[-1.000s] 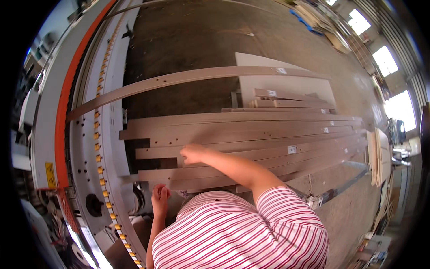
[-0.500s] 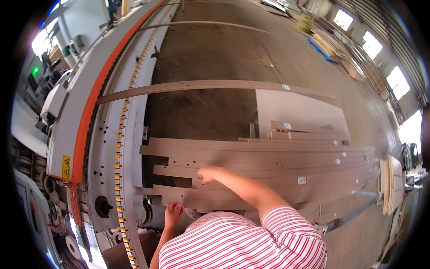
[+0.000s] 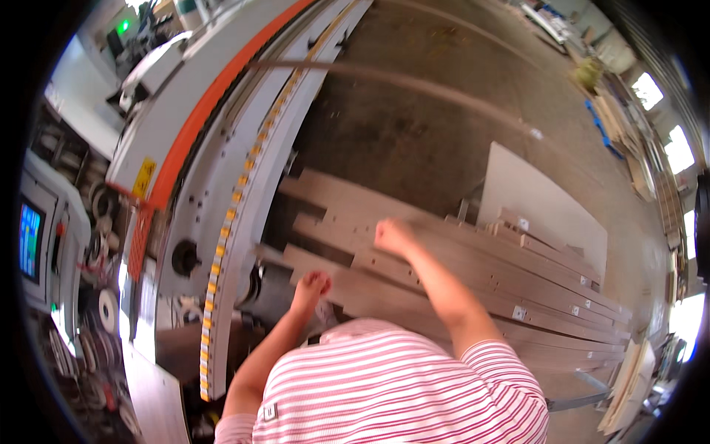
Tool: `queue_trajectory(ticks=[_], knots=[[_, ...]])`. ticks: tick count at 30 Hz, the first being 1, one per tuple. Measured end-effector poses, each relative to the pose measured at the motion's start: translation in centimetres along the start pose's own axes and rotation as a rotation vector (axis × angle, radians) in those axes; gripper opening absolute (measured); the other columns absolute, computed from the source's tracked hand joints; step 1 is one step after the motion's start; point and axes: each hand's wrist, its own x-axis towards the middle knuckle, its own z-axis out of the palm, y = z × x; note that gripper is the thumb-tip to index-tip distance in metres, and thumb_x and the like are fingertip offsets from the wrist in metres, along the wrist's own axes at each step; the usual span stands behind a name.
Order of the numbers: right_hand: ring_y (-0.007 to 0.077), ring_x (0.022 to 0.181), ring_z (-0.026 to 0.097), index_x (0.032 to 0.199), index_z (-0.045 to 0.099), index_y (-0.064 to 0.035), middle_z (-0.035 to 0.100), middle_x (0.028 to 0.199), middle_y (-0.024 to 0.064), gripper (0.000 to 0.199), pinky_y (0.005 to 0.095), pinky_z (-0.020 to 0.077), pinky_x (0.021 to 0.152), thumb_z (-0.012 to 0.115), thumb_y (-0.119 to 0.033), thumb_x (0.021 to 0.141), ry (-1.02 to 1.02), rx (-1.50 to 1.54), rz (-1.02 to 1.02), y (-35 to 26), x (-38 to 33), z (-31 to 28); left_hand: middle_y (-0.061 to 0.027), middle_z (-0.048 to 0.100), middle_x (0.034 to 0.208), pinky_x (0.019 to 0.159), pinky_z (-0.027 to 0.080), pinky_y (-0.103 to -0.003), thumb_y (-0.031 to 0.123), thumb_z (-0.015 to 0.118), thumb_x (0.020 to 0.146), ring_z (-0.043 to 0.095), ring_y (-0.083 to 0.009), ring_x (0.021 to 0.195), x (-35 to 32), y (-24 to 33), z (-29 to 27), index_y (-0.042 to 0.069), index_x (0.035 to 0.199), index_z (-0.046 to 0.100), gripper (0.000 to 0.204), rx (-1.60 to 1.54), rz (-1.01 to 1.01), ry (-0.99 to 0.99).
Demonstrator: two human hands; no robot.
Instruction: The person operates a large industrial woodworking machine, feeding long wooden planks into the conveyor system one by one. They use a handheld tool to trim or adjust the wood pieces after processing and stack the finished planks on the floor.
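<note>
Long brown boards point(image 3: 336, 186) lie side by side in front of me, their left ends staggered. Small holes and white labels mark their faces. Over the middle boards, a short way in from their left ends, my right hand point(image 3: 392, 235) is closed with its knuckles up. Whether it grips a board edge or something small is hidden. My left hand point(image 3: 312, 287) is nearer my body, by the left end of the nearest board point(image 3: 351, 283). Its fingers are curled in, and I cannot make out anything between them.
Left of the boards runs a long machine with an orange stripe point(image 3: 200, 144) and a row of yellow rollers point(image 3: 222, 250). A lit control screen point(image 3: 29, 240) stands at far left. Beyond the boards are a pale panel point(image 3: 543, 200) and another long brown strip point(image 3: 436, 90).
My view has turned, so the boards now slant down to the right and the control screen shows. Both hands remain closed near the boards' left ends.
</note>
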Motion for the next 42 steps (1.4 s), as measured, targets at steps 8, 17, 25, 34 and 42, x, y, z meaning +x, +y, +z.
queue_trajectory(ticks=[8,17,25,34,42], knots=[[0.0318,0.105,0.059,0.112,0.056,0.0007,0.058,0.112,0.0153,0.060,0.0400,0.0536,0.086,0.080,-0.028,0.066,-0.138,-0.412,-0.121,0.7,-8.0,1.1,-0.0074,0.066,0.100,0.080,0.052,-0.028,0.022,0.054,0.099,0.065,-0.0152,0.088,-0.1,1.5,1.6,0.005,0.112,0.056,0.022,-0.161,-0.080,-0.039],[0.0335,0.103,0.059,0.117,0.055,-0.0011,0.057,0.111,0.0166,0.058,0.0425,0.0516,0.087,0.078,-0.026,0.070,0.136,-0.030,-0.396,-12.6,-9.6,-1.4,-0.0069,0.066,0.101,0.081,0.052,-0.032,0.029,0.061,0.096,0.065,-0.0172,0.089,-2.8,4.6,4.6,0.003,0.111,0.058,0.030,-0.550,-0.032,-0.134],[0.0402,0.103,0.063,0.133,0.047,0.0042,0.063,0.109,0.0302,0.088,0.0462,0.0506,0.085,0.074,-0.056,0.075,-0.388,0.062,-0.026,-6.6,-16.1,-3.5,-0.0034,0.063,0.088,0.060,0.051,-0.031,0.032,0.065,0.092,0.063,-0.0149,0.074,-0.4,14.5,-13.2,0.006,0.102,0.058,0.029,-0.604,0.293,0.759],[0.0423,0.065,0.063,0.078,0.058,-0.0034,0.062,0.065,0.0210,0.055,0.0498,0.0488,0.057,0.062,-0.058,0.085,-0.245,-0.076,-0.002,5.0,-24.8,-1.8,-0.0129,0.060,0.089,0.059,0.053,-0.037,0.016,0.080,0.075,0.064,-0.0229,0.067,2.4,12.2,-25.4,-0.001,0.110,0.042,0.054,-0.398,0.324,1.128],[0.0455,0.063,0.062,0.076,0.055,-0.0055,0.063,0.064,0.0224,0.059,0.0537,0.0485,0.056,0.047,-0.062,0.091,-0.096,-0.229,-0.147,-2.4,-18.4,-1.2,-0.0242,0.062,0.109,0.083,0.052,-0.041,0.034,0.082,0.071,0.064,-0.0336,0.099,5.8,11.3,-29.1,-0.008,0.116,0.044,0.072,-0.171,0.192,1.320]])
